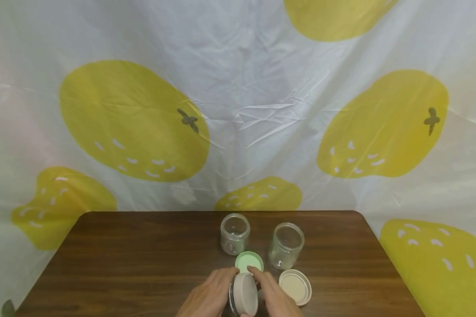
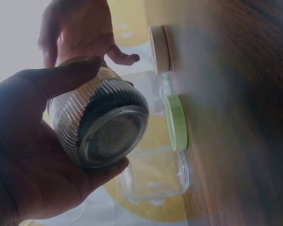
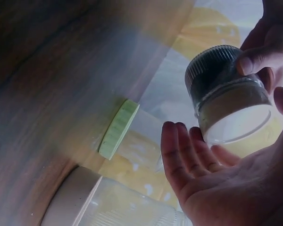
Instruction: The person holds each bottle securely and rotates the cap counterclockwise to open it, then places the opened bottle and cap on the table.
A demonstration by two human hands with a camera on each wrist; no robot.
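Observation:
My left hand (image 1: 210, 293) grips a ribbed glass jar (image 2: 99, 122) around its side, thumb on one side and fingers on the other. The jar is tilted over, with dark contents inside and a beige lid (image 3: 238, 120) on its mouth. Close to that lid, my right hand (image 3: 226, 188) is spread with its fingers extended and palm toward the jar. Whether its fingertips touch the lid I cannot tell. Just beyond the hands, a light green lid (image 1: 249, 260) lies on the table, and another beige lid (image 1: 295, 287) lies to the right.
Two uncovered clear glass jars stand behind the lids: a left jar (image 1: 235, 235) and a right jar (image 1: 286, 246). The dark wooden table (image 1: 143, 259) ends at a white curtain (image 1: 246, 88) printed with yellow fruit.

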